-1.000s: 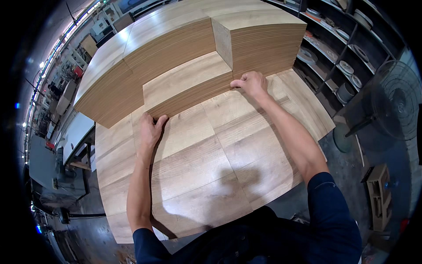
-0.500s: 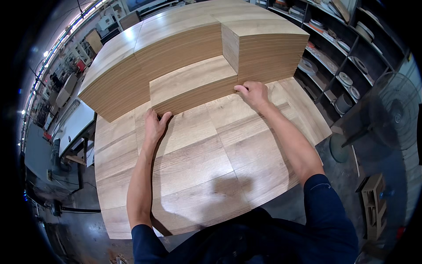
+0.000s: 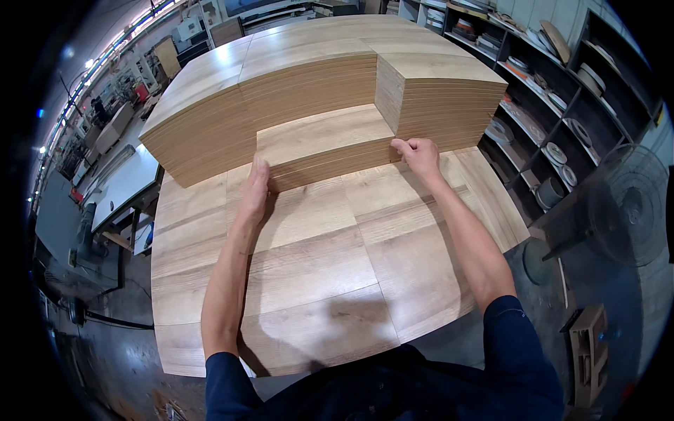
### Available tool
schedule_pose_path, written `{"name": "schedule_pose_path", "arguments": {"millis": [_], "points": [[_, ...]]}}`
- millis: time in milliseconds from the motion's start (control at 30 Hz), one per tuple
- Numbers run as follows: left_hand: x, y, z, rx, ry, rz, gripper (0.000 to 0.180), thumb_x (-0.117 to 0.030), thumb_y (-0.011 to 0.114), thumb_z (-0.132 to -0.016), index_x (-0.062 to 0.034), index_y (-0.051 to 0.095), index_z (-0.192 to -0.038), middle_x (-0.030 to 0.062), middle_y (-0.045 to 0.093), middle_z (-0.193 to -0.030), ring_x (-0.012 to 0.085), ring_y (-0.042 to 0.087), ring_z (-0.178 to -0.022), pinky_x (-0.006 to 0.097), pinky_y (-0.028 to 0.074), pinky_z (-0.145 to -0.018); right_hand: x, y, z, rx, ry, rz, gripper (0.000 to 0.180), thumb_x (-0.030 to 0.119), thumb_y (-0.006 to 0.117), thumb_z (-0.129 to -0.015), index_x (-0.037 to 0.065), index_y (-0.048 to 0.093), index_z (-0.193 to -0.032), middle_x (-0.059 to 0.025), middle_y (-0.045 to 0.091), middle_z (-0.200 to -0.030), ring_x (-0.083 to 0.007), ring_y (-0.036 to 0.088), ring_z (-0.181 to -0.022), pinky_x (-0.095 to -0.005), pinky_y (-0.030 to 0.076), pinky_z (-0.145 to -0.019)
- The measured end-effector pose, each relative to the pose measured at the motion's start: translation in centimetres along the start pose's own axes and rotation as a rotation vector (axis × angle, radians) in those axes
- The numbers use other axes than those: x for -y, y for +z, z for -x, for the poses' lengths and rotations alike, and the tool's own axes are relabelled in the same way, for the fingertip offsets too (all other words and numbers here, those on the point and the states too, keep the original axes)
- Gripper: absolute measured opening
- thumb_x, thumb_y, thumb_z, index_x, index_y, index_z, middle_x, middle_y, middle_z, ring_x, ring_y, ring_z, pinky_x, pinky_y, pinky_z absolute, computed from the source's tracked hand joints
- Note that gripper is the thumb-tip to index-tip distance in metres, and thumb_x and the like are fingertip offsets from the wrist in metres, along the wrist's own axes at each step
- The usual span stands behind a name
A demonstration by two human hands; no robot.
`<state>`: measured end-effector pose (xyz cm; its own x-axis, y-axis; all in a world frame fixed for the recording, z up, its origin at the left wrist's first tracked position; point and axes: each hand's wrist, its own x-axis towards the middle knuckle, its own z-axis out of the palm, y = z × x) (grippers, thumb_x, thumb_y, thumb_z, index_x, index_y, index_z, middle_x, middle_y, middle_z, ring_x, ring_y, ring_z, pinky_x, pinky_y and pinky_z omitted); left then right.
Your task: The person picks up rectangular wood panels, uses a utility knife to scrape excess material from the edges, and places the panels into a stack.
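Note:
A low stack of wood-grain boards (image 3: 326,125) with brown cut edges sits in the notch between taller stacks. Flat along its left front corner lies my left hand (image 3: 257,191), fingers stretched upward and together, nothing in its grasp. At the opposite front corner is my right hand (image 3: 423,158), with its fingers curled in and its thumb pointing left at the board edges. Whatever may be inside those curled fingers is hidden. Both hands are just above the wood-grain surface (image 3: 309,245) formed by boards laid side by side.
Taller board stacks rise behind (image 3: 309,84) and to the right (image 3: 449,105). Dark shelves (image 3: 540,105) with rolls line the right side, near a standing fan (image 3: 635,200). A white-topped table (image 3: 126,186) stands at left; a small wooden crate (image 3: 588,351) lies lower right.
My left hand has slid up along the stack's left corner, its thumb now closer to the fingers. My right hand has risen slightly at the right corner. The whole view has shifted a little.

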<state>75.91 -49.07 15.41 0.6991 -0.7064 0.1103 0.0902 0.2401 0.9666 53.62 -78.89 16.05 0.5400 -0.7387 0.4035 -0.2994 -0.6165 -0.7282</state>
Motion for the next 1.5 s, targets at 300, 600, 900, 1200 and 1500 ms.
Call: {"name": "schedule_pose_path", "arguments": {"millis": [300,600,900,1200,1500], "points": [[-1.7,0.1,-1.5,0.03,0.074,0.004,0.089,-0.069,0.023,-0.094,0.0038,0.027,-0.146,0.0142,0.028,-0.154,0.0237,0.022,-0.143,0.037,0.012,-0.118,0.4,-0.1,0.0,0.113,0.003,-0.029,0.043,0.046,0.069,-0.081,0.005,0.072,-0.07,-0.0099,0.064,-0.059,-0.0243,0.063,-0.058,-0.0365,0.048,-0.058],[-0.5,0.4,-1.5,-0.106,0.083,0.126,0.082,-0.066,0.027,-0.095,0.0008,0.038,-0.142,0.0132,0.042,-0.146,0.0223,0.035,-0.136,0.035,0.024,-0.114,-0.9,0.0,0.0,0.152,0.047,0.132,0.044,0.047,0.07,-0.08,0.005,0.069,-0.066,-0.0135,0.061,-0.059,-0.0303,0.059,-0.058,-0.0411,0.045,-0.058],[-0.7,-3.0,-1.5,-0.145,-0.189,0.054,0.076,-0.07,0.034,-0.092,-0.0022,0.053,-0.121,0.0077,0.059,-0.1,0.0145,0.05,-0.083,0.028,0.045,-0.077,-6.5,-5.2,-0.6,-0.07,0.076,0.015,0.028,0.033,0.071,-0.08,0.005,0.072,-0.081,-0.0091,0.069,-0.072,-0.0217,0.066,-0.068,-0.0367,0.051,-0.066],[-2.7,-0.7,-1.3,-0.249,-0.281,-0.073,0.072,-0.069,0.038,-0.092,-0.0022,0.057,-0.112,0.011,0.061,-0.097,0.0181,0.054,-0.084,0.031,0.046,-0.073,-18.9,-11.8,-7.2,-0.376,0.241,-0.194,0.045,0.019,0.065,-0.079,-0.003,0.06,-0.117,-0.0166,0.068,-0.106,-0.0253,0.064,-0.097,-0.0343,0.048,-0.086],[-2.8,-2.5,-1.4,-0.218,-0.311,-0.125,0.075,-0.07,0.039,-0.091,-0.0032,0.056,-0.121,0.0142,0.062,-0.109,0.021,0.058,-0.094,0.034,0.047,-0.078,-14.9,-11.4,-6.8,-0.214,0.331,-0.141,0.035,0.021,0.063,-0.076,-0.002,0.067,-0.102,-0.0119,0.07,-0.097,-0.0222,0.065,-0.09,-0.0344,0.048,-0.081]]}}
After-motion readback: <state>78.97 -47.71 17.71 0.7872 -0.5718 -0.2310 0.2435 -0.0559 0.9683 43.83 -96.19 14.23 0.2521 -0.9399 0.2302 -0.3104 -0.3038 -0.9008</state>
